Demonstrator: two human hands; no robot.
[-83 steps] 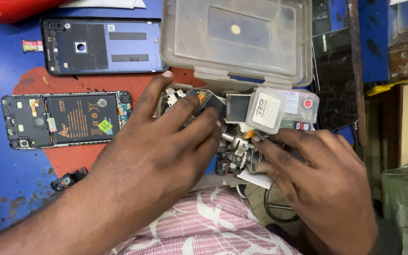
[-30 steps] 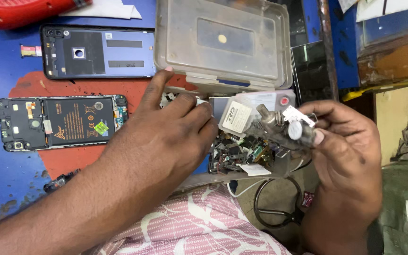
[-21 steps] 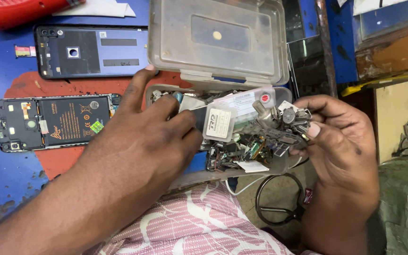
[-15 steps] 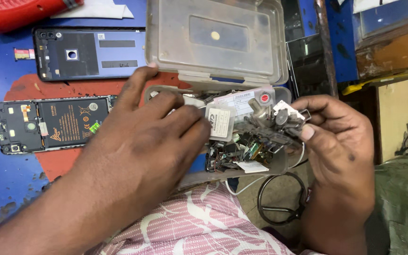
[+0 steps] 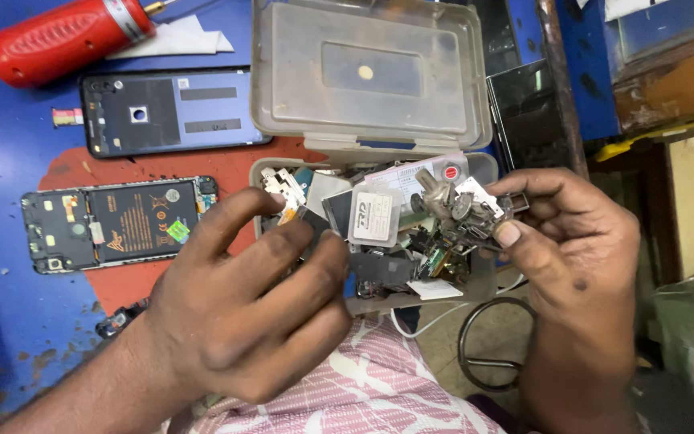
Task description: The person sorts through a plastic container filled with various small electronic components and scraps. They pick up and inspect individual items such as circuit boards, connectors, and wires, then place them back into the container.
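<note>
Right hand (image 5: pixel 580 241): my grip is pinched around a small cluster of metal phone parts (image 5: pixel 463 210), thumb and fingers holding it just above the right end of the parts box (image 5: pixel 475 281).

Left hand (image 5: pixel 259 305): fingers curled over the left half of the box, fingertips down among the loose pieces; whether this grip has closed on any one piece I cannot tell, the knuckles hide it.

Where the parts are: the cluster is in my right grip, lifted clear of the heap; the rest lies jumbled in the box at the near edge of the table (image 5: pixel 10 161).

How far along: I judge the sorting is midway; one bunch is out and in hand, and most of the pieces are not yet gone through.

Box lid (image 5: pixel 367 72): clear, cloudy plastic, hinged open and standing at the far side of the box.

White label (image 5: pixel 373 215): a small pale rectangular packet with dark print, upright in the middle of the heap.

Red dot sticker (image 5: pixel 449 172): round, on a white card behind the heap.

Opened phone (image 5: pixel 114 225): left, black battery showing, a small green-yellow sticker on it.

Back cover (image 5: pixel 170 112): far left, bluish-grey, flat.

Red tool (image 5: pixel 66 40): far left corner, a fat red handle.
</note>
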